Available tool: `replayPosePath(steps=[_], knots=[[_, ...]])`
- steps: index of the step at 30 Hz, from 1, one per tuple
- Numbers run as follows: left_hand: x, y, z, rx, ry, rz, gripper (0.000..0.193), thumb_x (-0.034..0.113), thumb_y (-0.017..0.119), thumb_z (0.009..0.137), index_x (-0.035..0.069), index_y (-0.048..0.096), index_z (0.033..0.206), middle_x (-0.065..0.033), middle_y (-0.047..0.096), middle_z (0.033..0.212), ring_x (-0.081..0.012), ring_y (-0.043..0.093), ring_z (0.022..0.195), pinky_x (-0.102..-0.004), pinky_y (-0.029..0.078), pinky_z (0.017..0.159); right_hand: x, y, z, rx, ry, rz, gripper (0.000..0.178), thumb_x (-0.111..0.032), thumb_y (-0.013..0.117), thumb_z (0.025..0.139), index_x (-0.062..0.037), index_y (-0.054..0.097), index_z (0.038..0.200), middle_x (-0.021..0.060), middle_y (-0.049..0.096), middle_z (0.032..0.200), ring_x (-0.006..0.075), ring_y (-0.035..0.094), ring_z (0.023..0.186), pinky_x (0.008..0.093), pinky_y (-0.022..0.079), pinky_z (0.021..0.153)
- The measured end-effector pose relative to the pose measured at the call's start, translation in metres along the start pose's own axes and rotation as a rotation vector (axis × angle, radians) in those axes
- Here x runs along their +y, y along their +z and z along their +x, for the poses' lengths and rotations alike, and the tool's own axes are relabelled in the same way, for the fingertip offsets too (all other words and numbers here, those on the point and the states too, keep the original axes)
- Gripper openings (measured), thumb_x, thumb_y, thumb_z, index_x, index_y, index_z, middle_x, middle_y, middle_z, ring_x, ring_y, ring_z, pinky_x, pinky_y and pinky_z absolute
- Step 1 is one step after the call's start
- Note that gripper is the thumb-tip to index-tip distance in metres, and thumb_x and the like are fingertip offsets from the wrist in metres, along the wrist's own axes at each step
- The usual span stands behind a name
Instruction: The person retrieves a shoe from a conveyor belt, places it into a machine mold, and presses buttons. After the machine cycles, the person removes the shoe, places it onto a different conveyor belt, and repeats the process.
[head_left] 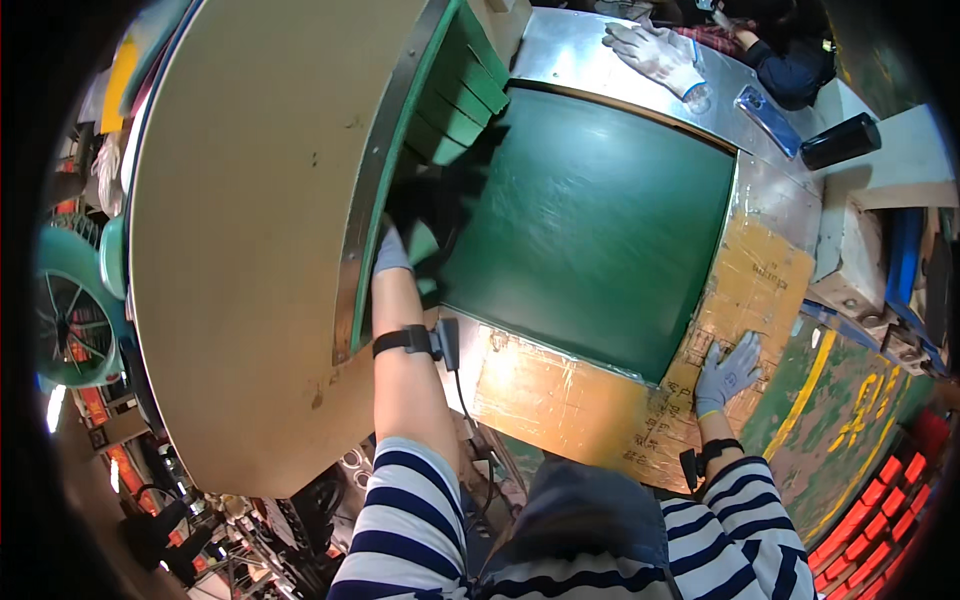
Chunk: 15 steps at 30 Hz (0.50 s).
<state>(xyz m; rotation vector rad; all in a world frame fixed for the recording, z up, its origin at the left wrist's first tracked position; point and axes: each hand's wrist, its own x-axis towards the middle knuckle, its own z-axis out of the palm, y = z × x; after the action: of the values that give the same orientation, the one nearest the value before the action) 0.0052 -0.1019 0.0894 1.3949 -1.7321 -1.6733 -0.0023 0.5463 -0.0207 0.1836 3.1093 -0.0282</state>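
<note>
My left hand (392,252), in a pale grey-blue glove, reaches into the dark opening of a large beige housing (260,220). Its fingers are out of sight behind the housing's edge, so what they touch is hidden. Green curtain strips (455,95) hang at that opening, one of them beside the hand. A dark green conveyor belt (600,220) runs out from the opening and carries nothing in view. Gloved as well, my right hand (728,373) lies flat with fingers spread on a taped cardboard cover (765,265) along the belt's right side.
At the far side, a metal ledge (560,50) bears a work glove (655,60), a phone (768,120) and a black cylinder (840,142). Another person's arm (785,75) is at the top right. A green fan (75,310) stands left; red crates (870,520) stand lower right.
</note>
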Motion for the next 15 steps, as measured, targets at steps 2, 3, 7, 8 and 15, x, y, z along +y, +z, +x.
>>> replayPosePath(steps=[2,3,7,8,15], knots=[[-0.026,0.052,-0.001,-0.058,-0.092,-0.021,0.041,0.038,0.066,0.085,0.004,0.068,0.108,-0.0087,0.068,0.1,-0.0214,0.061,0.093,-0.0355,0.049,0.084,0.022,-0.002,0.011,0.028,0.017,-0.064,0.078,-0.048,0.053,0.089,-0.0071,0.029,0.151,0.0136,0.029,0.157,0.0308,0.025,0.145,0.0577,0.015,0.114],[-0.029,0.064,-0.004,-0.092,-0.107,0.037,0.042,0.038,0.065,0.085,0.004,0.068,0.108,-0.0091,0.068,0.1,-0.0216,0.061,0.094,-0.0355,0.049,0.084,0.024,-0.002,0.011,0.023,0.015,-0.064,0.078,-0.048,0.053,0.089,-0.0071,0.029,0.151,0.0136,0.029,0.157,0.0308,0.025,0.145,0.0577,0.015,0.114],[-0.051,0.121,-0.032,-0.162,-0.034,0.495,0.044,0.039,0.065,0.086,0.003,0.068,0.109,-0.0108,0.067,0.103,-0.0224,0.06,0.095,-0.0358,0.048,0.085,0.025,-0.002,0.012,0.02,0.005,-0.05,0.078,-0.048,0.052,0.09,-0.006,0.028,0.151,0.0141,0.028,0.157,0.0316,0.024,0.146,0.0574,0.014,0.114],[-0.05,0.129,-0.034,-0.162,-0.023,0.55,0.044,0.04,0.065,0.086,0.002,0.068,0.11,-0.0112,0.067,0.103,-0.0226,0.06,0.095,-0.0358,0.048,0.085,0.024,-0.001,0.013,0.022,0.002,-0.044,0.077,-0.048,0.051,0.09,-0.0057,0.028,0.151,0.0143,0.028,0.157,0.0318,0.023,0.146,0.0572,0.014,0.114],[-0.019,0.125,-0.015,-0.267,-0.157,0.302,0.048,0.041,0.064,0.086,0.001,0.067,0.112,-0.014,0.066,0.107,-0.024,0.059,0.098,-0.0363,0.048,0.086,0.016,-0.005,0.009,0.067,-0.055,-0.041,0.073,-0.047,0.048,0.094,-0.006,0.028,0.151,0.0147,0.028,0.157,0.0319,0.025,0.145,0.0567,0.016,0.114]])
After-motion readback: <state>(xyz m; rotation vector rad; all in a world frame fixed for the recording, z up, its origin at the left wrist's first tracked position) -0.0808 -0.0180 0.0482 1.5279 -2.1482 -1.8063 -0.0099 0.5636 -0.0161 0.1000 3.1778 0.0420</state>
